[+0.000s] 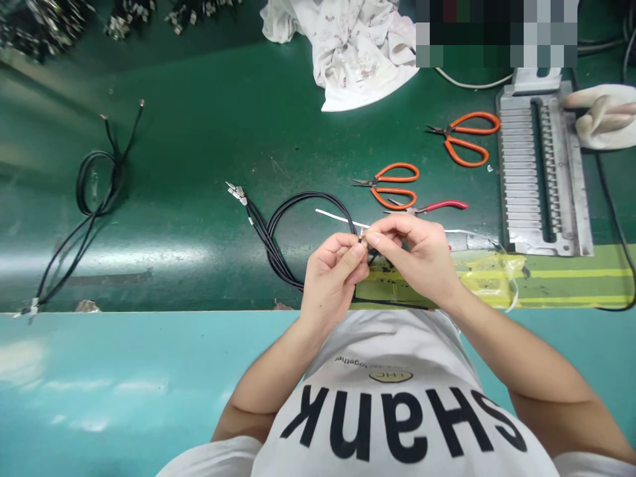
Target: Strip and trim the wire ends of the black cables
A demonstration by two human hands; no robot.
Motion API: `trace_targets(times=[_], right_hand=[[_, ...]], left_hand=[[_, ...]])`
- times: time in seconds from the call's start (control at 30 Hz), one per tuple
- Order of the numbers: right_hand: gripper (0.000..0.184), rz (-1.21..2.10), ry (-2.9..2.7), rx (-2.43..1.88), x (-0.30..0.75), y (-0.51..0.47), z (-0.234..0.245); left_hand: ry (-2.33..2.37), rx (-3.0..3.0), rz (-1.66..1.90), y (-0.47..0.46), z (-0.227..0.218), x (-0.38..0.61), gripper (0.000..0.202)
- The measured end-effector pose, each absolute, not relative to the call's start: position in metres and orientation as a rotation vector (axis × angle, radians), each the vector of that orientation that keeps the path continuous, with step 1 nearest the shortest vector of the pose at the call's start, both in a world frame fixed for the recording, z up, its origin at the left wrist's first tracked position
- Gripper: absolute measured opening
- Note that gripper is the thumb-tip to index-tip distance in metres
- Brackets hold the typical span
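Observation:
My left hand and my right hand meet over the near edge of the green bench. Both are closed in a pinch on the end of a black cable, where a small metal terminal shows between the fingertips. The cable loops back on the bench to the left, and its other ends carry metal terminals. A thin white strip lies just beyond my fingers.
Two orange-handled scissors and red-handled pliers lie beyond my hands. A grey metal slotted fixture stands at right, another person's gloved hand beside it. A second black cable bundle lies left, a white cloth behind.

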State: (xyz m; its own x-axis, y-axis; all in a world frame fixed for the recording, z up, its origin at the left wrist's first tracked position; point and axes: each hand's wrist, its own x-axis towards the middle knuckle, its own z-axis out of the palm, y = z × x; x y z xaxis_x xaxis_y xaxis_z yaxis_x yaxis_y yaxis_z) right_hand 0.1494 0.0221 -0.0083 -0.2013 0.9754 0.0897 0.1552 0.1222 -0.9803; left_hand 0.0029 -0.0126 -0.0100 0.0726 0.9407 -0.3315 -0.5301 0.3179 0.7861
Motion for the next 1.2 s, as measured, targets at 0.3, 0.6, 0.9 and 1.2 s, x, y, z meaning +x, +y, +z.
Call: trace_targets(times=[0.3, 0.6, 0.9, 1.2], right_hand=[[0.009, 1.206, -1.498, -1.166, 0.150, 0.023, -0.010], [0.011, 1.458, -1.327, -1.094, 0.146, 0.029, -0.016], [0.013, 1.526, -1.415, -1.087, 0.154, 0.037, -0.016], [0.009, 1.370, -1.603, -1.012, 0.158, 0.035, -0.008]], left_hand=[[0.992, 0.540, 1.193, -0.010, -0.010, 0.003, 0.026], [0.996, 0.616, 1.159, -0.011, -0.012, 0.002, 0.028], [1.002, 0.701, 1.127, -0.012, -0.016, 0.001, 0.026], [0.938, 0.665, 1.054, -0.010, -0.013, -0.003, 0.025]])
